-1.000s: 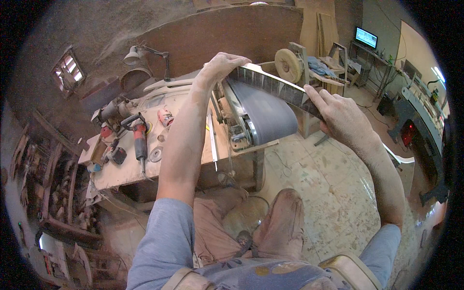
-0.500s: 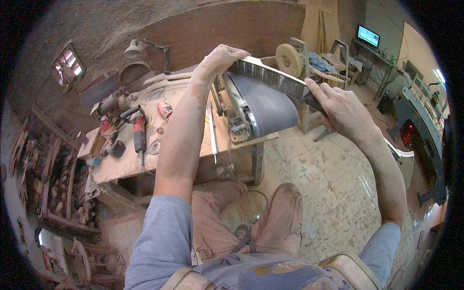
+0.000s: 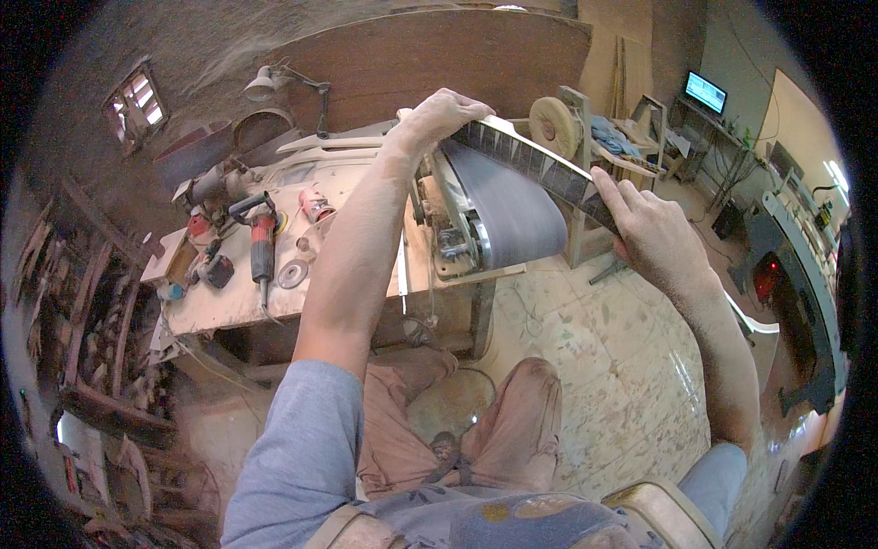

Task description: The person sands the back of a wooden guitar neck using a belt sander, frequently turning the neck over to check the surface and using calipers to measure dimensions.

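A long dark strip [image 3: 526, 157] with pale triangle inlays and a white edge spans the gap between my two hands. My left hand [image 3: 446, 117] is closed around its far end, just above the belt sander [image 3: 517, 220]. Closer to me on the right, my right hand [image 3: 654, 224] grips the strip, index finger laid along its edge. Blur on the grey belt suggests that it is running. The strip lies across the belt's top edge; whether it touches cannot be made out. Past my right forearm a pale curved end shows, possibly of the same piece.
On the wooden workbench [image 3: 219, 306] at left lie a red-black angle grinder [image 3: 262, 242], a cordless drill [image 3: 216, 270] and a disc [image 3: 293, 274]. A desk lamp [image 3: 261, 87] stands behind. A round buffing wheel [image 3: 554, 126] stands beyond the sander, and a monitor [image 3: 705, 92] glows at far right.
Both hands keep their grip on the strip. In the picture, the hands and strip have shifted slightly right and down, and the view itself has moved a little.
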`<state>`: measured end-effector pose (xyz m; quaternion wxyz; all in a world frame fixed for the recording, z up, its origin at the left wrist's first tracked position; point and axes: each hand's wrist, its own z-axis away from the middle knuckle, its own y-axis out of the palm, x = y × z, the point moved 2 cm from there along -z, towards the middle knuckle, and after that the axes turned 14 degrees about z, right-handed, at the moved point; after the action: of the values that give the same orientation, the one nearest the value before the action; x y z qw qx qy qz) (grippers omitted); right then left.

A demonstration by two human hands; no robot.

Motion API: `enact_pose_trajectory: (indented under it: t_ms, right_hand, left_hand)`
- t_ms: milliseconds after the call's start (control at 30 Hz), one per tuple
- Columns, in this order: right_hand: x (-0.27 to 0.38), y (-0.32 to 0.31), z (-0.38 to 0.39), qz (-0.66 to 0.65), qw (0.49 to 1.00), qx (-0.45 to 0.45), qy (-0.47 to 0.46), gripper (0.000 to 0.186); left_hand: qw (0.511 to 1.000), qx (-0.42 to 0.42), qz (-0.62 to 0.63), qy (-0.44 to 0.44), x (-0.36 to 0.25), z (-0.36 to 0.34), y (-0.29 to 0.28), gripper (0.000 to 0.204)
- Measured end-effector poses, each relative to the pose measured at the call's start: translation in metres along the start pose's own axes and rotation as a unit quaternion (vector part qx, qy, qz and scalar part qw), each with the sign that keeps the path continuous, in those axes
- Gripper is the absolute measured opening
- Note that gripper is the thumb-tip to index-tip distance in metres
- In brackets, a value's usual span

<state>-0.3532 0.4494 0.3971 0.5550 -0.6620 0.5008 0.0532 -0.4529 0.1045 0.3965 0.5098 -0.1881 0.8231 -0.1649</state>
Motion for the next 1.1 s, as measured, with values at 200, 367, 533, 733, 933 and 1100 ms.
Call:
enact_pose_trajectory:
  t_ms: [200,367,533,733,933,1100]
  right_hand:
    - [0.002,0.008,-0.011,0.017,1.0,-0.019,-0.011,0.059]
    - [-0.001,0.015,-0.013,0.031,0.999,-0.022,-0.017,0.056]
    - [-0.001,0.01,-0.008,0.03,0.999,-0.017,-0.015,0.059]
    - [-0.016,0.015,0.004,0.044,0.999,-0.008,-0.019,0.072]
    - [-0.035,0.023,0.012,-0.007,0.999,-0.018,-0.032,0.087]
    - [-0.041,0.029,0.005,-0.031,0.999,-0.01,-0.029,0.081]
  left_hand:
    - [0.998,0.02,-0.054,0.04,0.017,-0.012,-0.012,0.028]
    - [0.997,0.029,-0.056,0.049,0.028,-0.017,-0.014,0.028]
    - [0.997,0.022,-0.039,0.055,0.022,-0.014,-0.008,0.028]
    - [1.0,-0.013,-0.001,-0.022,0.009,-0.006,0.008,0.03]
    - [0.996,-0.046,-0.079,-0.007,0.003,0.001,0.015,0.039]
    - [0.992,-0.079,-0.097,-0.012,-0.01,0.017,0.013,0.038]
